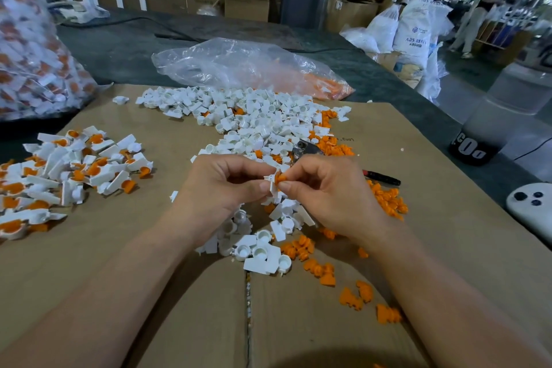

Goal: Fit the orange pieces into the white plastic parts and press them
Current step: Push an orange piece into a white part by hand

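Sitting against the top of a white plastic part is an orange piece, the two held together just above the middle of the cardboard sheet. The left hand pinches the white plastic part between thumb and curled forefinger. The right hand pinches the orange piece the same way, and the fingertips of the two hands nearly meet. Whether the orange piece is fully seated cannot be told. Beneath and beyond the hands lies a heap of loose white parts, running from the wrists toward the far edge of the sheet. Scattered along its right side and near the right forearm are loose orange pieces. To the left, apart from the heap, lies a pile of assembled parts, white with orange showing in them. A tool with a red and black handle lies just right of the right hand. Behind the heap a clear bag holds more orange pieces in its right end, and a large bag of assembled parts stands at the far left. A white handheld device rests at the right edge, with a dark-based bottle beyond it.
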